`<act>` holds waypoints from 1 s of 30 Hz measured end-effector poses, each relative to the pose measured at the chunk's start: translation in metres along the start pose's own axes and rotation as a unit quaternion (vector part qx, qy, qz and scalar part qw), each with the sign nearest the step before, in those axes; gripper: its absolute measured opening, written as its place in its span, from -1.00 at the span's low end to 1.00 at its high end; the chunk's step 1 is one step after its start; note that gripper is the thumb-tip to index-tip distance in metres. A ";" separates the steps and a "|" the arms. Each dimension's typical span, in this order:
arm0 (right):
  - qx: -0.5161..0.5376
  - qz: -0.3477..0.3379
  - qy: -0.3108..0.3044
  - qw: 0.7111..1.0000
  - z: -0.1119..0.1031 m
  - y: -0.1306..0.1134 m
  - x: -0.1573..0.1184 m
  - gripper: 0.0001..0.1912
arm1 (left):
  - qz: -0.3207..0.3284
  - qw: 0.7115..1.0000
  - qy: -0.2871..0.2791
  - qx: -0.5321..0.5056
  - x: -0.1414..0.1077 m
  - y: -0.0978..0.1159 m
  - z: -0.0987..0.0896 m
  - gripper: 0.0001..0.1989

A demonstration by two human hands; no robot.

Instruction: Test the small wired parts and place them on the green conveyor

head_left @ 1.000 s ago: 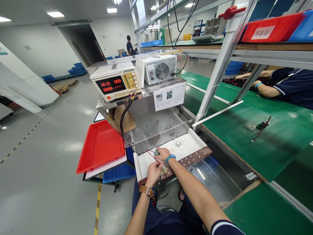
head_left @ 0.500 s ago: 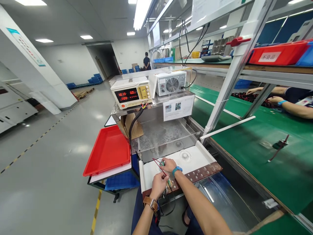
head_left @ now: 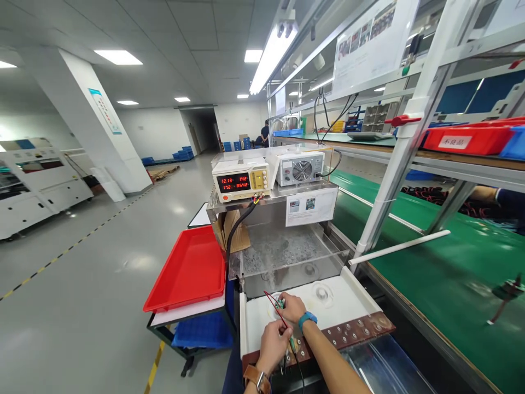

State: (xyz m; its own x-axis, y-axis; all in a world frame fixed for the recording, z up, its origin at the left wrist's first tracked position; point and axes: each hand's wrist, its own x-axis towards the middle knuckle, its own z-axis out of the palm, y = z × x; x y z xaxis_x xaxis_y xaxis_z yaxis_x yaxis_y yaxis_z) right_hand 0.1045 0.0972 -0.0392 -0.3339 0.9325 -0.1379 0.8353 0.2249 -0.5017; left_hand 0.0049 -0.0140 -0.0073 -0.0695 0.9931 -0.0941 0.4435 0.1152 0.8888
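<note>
My right hand (head_left: 292, 307) is closed on a small green circuit board (head_left: 280, 302) over the white tray (head_left: 340, 300); the fingers hide much of the board. A thin red wire (head_left: 271, 300) loops up from the board and back to my left hand (head_left: 274, 346), whose fingertips pinch it. Just beside those fingers, a green clip (head_left: 292, 343) on a black lead rests at the brown strip (head_left: 353, 331) with metal studs. Behind the tray, a power supply (head_left: 240, 180) shows lit red digits, 12.13 and 1.42 in its upper row.
A white fan-backed unit (head_left: 301, 168) stands beside the supply on a metal shelf, above a clear-walled enclosure (head_left: 283, 235). To the left is a red tray (head_left: 191, 268) on a cart. A green bench (head_left: 435, 290) and a white post (head_left: 394, 180) stand right; a co-worker's arm shows there.
The supply's readings have risen from zero current to 1.42, with the lower row now lit with figures. The view has tilted up and shifted left. Both hands keep their holds.
</note>
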 end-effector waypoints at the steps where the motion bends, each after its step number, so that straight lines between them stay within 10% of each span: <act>1: 0.002 -0.003 0.001 1.000 0.001 0.000 0.000 -0.67 | -0.001 1.000 0.000 0.009 0.000 0.000 0.000 -0.82; 30: 0.011 -0.022 0.024 0.999 0.008 0.004 0.003 -0.70 | -0.002 0.999 -0.011 0.035 -0.003 0.008 -0.003 -0.79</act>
State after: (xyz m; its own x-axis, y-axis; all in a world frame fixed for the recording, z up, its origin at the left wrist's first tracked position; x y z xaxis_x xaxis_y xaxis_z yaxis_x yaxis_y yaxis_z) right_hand 0.1033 0.0987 -0.0481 -0.3483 0.9344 -0.0750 0.8103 0.2599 -0.5252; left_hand 0.0054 -0.0162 0.0013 -0.0529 0.9928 -0.1077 0.5055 0.1196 0.8545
